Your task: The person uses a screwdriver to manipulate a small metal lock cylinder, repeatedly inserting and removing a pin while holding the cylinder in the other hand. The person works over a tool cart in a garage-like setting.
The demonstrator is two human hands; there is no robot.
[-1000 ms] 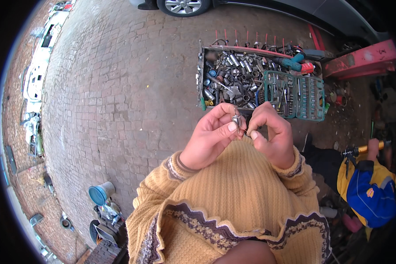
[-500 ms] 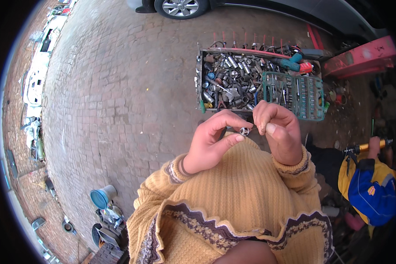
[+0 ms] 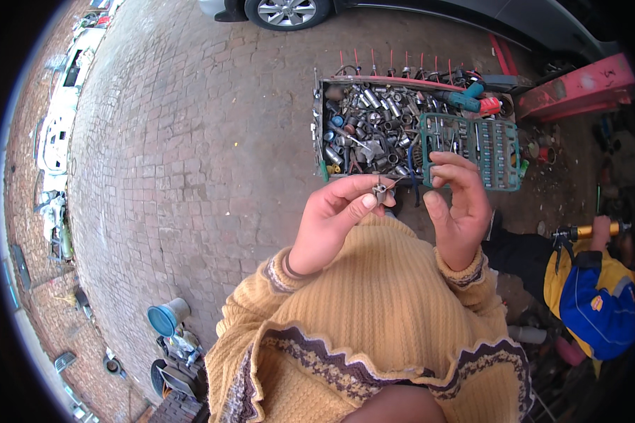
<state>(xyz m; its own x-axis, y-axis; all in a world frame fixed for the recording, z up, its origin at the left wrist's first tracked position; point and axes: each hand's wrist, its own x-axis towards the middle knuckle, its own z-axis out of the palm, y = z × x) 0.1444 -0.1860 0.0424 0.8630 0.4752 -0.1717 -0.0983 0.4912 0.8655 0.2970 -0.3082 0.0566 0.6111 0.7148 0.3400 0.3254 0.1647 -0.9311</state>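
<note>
Between the thumb and fingers of my left hand (image 3: pixel 329 222) I grip a small grey metal fitting (image 3: pixel 381 192). It is roughly round, with a hole in its end; its exact kind is too small to make out. A thin bit, like a wire or pin, sticks out from it toward the right. My right hand (image 3: pixel 463 211) is just right of it, open, its fingers curved and apart from the thumb, holding nothing. Beyond both hands is a tray (image 3: pixel 319 127) heaped with sockets and metal parts. A green socket case (image 3: pixel 470 151) lies unfolded on its right side.
A teal power tool (image 3: pixel 458 100) and a red can (image 3: pixel 490 106) lie at the tray's back right. A red steel beam (image 3: pixel 578 92) and a car (image 3: pixel 466 17) stand behind. At right, a co-worker in blue and yellow (image 3: pixel 600 310) holds a yellow tool. A bucket (image 3: pixel 166 319) stands left.
My right hand has opened and drawn away to the right from the left hand. The fitting has turned and shifted slightly left and up, with the thin bit now showing.
</note>
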